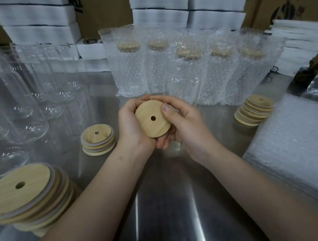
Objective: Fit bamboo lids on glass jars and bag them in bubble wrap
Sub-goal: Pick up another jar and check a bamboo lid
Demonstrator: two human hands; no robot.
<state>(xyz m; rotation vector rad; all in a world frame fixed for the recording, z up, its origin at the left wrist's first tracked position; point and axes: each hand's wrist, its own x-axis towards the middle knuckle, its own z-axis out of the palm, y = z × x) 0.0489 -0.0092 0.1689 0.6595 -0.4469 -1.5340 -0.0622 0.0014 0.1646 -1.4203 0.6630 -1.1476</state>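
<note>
A round bamboo lid [153, 119] with a small centre hole is held in both hands above the steel table. My left hand [129, 126] cups its left edge and underside. My right hand [183, 126] grips its right edge, thumb on top. Just behind the hands stands a bare glass jar [185, 84] without a lid. Several jars with bamboo lids stand bagged in bubble wrap [130, 66] in a row at the back. Empty glass jars [21, 103] crowd the left side.
Stacks of bamboo lids sit at near left [26, 193], at centre left [98, 139] and at right [254, 110]. A pile of flat bubble-wrap bags [295, 141] lies at right. White foam boxes [40, 21] and cardboard cartons line the back.
</note>
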